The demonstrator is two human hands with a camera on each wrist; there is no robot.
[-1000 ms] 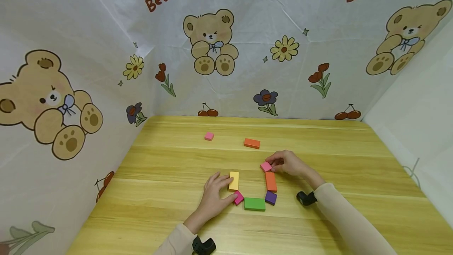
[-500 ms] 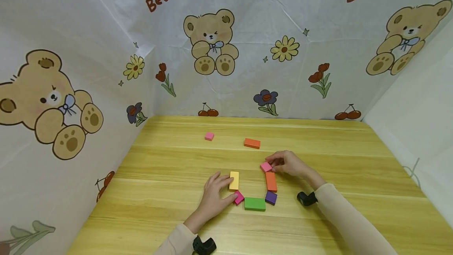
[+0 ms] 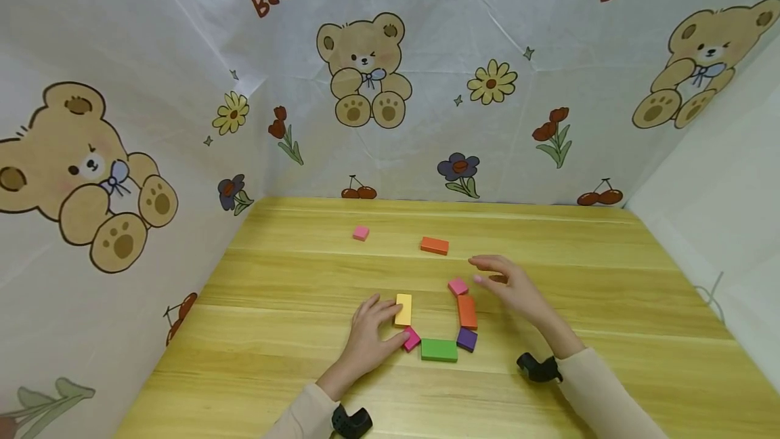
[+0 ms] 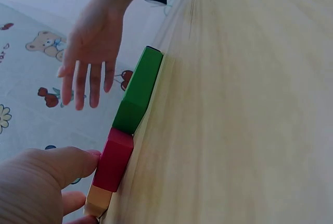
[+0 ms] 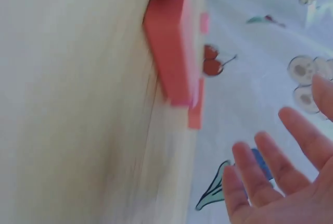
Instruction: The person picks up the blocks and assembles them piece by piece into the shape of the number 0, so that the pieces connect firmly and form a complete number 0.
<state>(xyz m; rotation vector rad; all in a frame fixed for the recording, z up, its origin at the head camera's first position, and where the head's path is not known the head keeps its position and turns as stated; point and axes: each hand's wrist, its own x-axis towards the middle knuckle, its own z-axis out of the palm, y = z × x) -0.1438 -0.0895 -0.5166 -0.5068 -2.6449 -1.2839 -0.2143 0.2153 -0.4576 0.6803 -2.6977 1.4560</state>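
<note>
My left hand [image 3: 373,335] rests beside the left end of a U of small blocks. Its thumb touches a magenta block [image 4: 113,159] and its fingertips lie on a yellow block [image 3: 403,309]. A green block [image 3: 439,350] forms the near side, with a purple block [image 3: 466,339] at its right corner. Beyond the purple one stand an orange block [image 3: 466,312] and then a pink block [image 3: 458,286]. My right hand [image 3: 510,288] hovers just right of the pink block, fingers spread apart and holding nothing; the right wrist view is blurred.
Farther back on the wooden table [image 3: 292,358] lie another pink block [image 3: 361,233] and another orange block [image 3: 435,245]. A bear-printed cloth [image 3: 426,32] walls off the back and left side. Each wrist wears a black camera.
My right hand has let go of the pink block and moved off to the right, its fingers spreading. The pink block stays by the orange one. My left hand has kept its place.
</note>
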